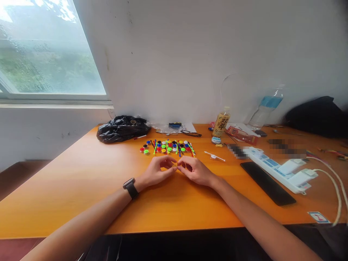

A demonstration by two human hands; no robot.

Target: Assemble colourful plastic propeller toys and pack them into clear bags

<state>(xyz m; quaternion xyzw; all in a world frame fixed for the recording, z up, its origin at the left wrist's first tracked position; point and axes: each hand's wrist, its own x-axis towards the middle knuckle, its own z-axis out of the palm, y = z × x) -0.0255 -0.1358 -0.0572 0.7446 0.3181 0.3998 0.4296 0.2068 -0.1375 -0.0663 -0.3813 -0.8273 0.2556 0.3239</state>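
Yellow piece [174,165], tiny, sits between our left hand [159,170] and right hand [197,171], just above the bench [152,214]. Too small for us to read its long axis or pointing. Both hands' fingers curl inward, tips near it; we cannot tell if either set is clamped. Beyond: coloured discs [163,150] and sticks. White stick [217,157] at right slants, far end leftward.

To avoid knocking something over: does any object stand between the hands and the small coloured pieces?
Nothing visible stands between the left hand or the right hand and the coloured pieces just beyond them on the table.
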